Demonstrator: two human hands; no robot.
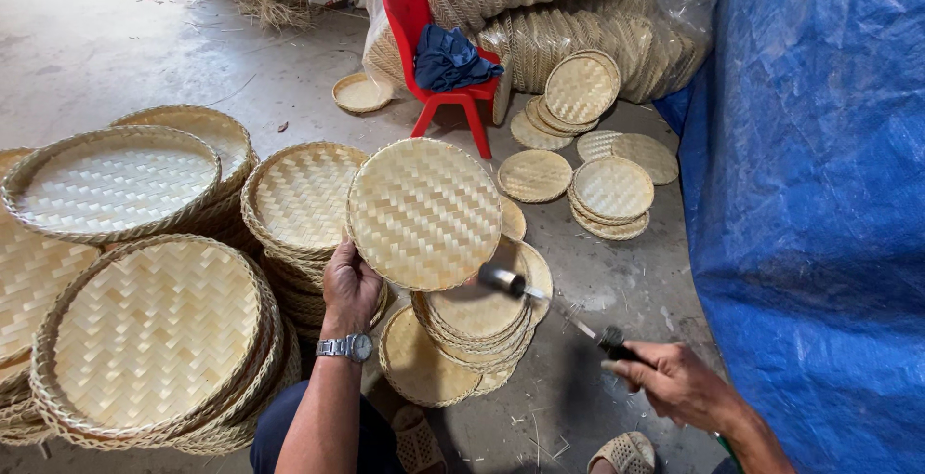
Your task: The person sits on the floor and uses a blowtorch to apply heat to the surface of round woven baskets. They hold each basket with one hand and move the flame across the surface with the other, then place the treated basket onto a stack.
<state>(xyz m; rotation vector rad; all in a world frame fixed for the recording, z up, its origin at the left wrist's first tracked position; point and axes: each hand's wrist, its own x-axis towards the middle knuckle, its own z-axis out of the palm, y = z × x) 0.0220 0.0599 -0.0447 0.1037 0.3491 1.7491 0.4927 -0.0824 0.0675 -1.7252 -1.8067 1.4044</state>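
Left grip (351, 286), as I see it, clasps the lower rim of a round woven bamboo tray (424, 212) raised over tray stacks (474, 318) on the floor, while right grip (674, 384) clenches a metal torch-like tool (554, 308) aimed at that tray.

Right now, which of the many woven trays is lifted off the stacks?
The round woven tray gripped at its lower edge by the left hand, tilted up facing the camera; all others lie flat in stacks or on the floor.
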